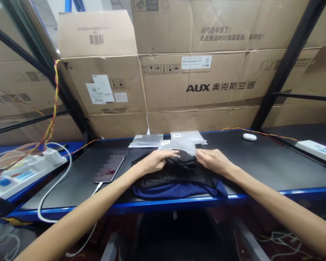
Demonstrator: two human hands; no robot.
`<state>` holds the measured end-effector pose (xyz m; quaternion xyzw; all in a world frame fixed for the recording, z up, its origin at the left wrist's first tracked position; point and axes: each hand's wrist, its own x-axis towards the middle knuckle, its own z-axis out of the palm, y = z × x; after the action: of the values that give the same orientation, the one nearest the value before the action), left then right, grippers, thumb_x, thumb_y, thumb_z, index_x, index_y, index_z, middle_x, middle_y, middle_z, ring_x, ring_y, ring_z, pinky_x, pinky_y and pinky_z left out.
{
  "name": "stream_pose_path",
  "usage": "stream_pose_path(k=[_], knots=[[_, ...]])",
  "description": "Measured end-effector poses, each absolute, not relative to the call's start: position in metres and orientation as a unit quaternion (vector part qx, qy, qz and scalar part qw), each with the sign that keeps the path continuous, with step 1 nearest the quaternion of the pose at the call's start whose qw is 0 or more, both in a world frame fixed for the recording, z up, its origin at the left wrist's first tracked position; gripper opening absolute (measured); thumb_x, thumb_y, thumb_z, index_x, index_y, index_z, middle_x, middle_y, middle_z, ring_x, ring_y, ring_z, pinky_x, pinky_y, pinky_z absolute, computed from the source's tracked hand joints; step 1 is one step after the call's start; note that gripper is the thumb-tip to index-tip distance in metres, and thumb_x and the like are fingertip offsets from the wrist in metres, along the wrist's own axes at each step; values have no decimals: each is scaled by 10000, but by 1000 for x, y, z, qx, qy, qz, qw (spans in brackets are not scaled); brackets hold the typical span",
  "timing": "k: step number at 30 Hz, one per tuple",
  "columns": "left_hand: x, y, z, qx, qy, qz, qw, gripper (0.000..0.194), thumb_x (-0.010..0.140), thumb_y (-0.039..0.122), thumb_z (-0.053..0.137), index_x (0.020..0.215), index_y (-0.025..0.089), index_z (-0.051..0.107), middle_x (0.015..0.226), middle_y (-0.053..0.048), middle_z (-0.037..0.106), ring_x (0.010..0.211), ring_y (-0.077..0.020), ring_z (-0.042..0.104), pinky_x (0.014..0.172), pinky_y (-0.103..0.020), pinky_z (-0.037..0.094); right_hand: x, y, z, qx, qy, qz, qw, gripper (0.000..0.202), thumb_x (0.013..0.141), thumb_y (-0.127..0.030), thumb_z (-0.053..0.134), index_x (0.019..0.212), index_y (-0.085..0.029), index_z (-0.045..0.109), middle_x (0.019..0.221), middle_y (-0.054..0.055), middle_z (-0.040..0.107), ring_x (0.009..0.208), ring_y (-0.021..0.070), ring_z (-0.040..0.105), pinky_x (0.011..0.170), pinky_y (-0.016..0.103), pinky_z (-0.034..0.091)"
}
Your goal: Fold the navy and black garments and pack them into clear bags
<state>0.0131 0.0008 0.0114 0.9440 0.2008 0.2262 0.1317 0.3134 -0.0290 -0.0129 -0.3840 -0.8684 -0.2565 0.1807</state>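
A black garment (pixel 179 172) lies bunched on the dark tabletop, its kind not clear from its folds. Beneath its near side shows dark blue cloth (pixel 176 190). My left hand (pixel 158 160) is closed on the upper left part of the black garment, index finger reaching to the right across it. At the garment's upper right edge, my right hand (pixel 212 160) is closed in a pinch on the cloth, its fingertips partly hidden. Just beyond the hands lie translucent plastic bags (pixel 188 137) with small white labels; the nearest one touches the garment.
A phone (pixel 111 168) with a white cable lies to the left. Power strips (pixel 29 170) with tangled wires sit at far left, and another strip (pixel 319 150) at far right. A white earbud case (pixel 249 137) rests at the back. Cardboard (pixel 206 105) walls the rear between black posts.
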Motion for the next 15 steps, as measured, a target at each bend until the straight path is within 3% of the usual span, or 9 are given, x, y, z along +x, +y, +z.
stream_pose_path(k=[4,6,9,12,15], knots=[[1,-12,8,955,171,191,151,707,652,-21,396,1260,227,659,1445,-7,546,1376,-195,471,1172,-360,370,309,-31,-10,-424,-858,-242,159,205,973,-166,435,883,-169,619,877,79,725,746,180,689,560,241,440],[0,-16,7,959,171,175,142,667,677,9,433,1257,243,664,1453,-8,536,1390,-209,453,1171,-381,369,306,-31,-9,-428,-856,-240,159,209,963,-164,443,1036,-156,639,1093,128,723,910,217,704,603,248,497],[1,-19,9,961,174,167,135,650,688,58,488,1285,260,643,1470,-10,516,1388,-230,457,1169,-414,369,301,-27,-10,-401,-876,-222,149,412,938,-119,439,1330,-178,551,1368,146,608,1192,259,618,695,273,563],[1,-20,10,963,169,161,135,687,650,75,512,1303,252,631,1483,-21,501,1393,-250,448,1172,-427,360,300,-15,-7,-397,-891,-178,129,496,906,-57,406,1350,-209,564,1361,114,622,1242,251,588,786,300,583],[0,-20,9,962,174,165,133,700,640,67,497,1300,256,634,1474,-14,512,1395,-240,447,1166,-412,369,305,4,1,-429,-880,-153,136,465,905,-52,402,1272,-216,635,1266,101,685,1127,235,660,821,294,574]])
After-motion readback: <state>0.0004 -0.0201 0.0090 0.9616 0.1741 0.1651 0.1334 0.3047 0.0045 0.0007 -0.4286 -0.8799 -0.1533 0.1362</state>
